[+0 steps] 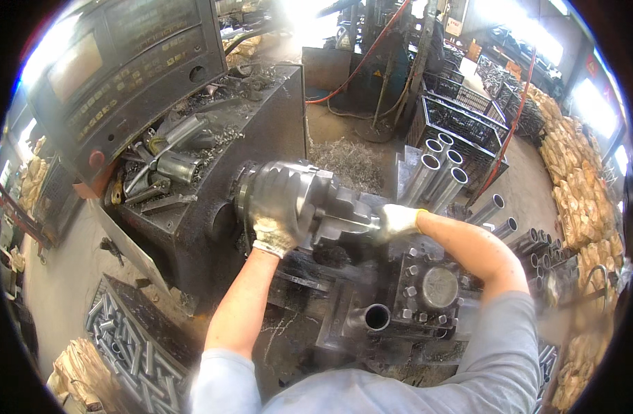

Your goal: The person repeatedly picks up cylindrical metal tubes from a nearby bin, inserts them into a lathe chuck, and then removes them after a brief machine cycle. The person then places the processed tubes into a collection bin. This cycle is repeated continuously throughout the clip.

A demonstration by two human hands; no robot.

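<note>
My left hand [278,200], in a white work glove blackened over the fingers, is wrapped over the top of a shiny lathe chuck [306,186]. Stepped metal jaws [337,207] stick out from the chuck's right face. My right hand [399,221], also in a white glove with a yellow cuff edge, is closed at the right end of a narrow shiny metal piece [358,224] by the jaws. Its fingertips are blurred, and what they hold is hidden. Below sits a square bolted tool post [438,288], with a short open tube end [378,317] to its left.
Metal tubes [427,172] stand upright at the right, before black crates [461,127]. Tools and shavings cover the headstock [261,117] beneath a control panel [137,62]. A bin of cut tubes [134,352] is at lower left. Stacked brown bundles [571,179] line the right side.
</note>
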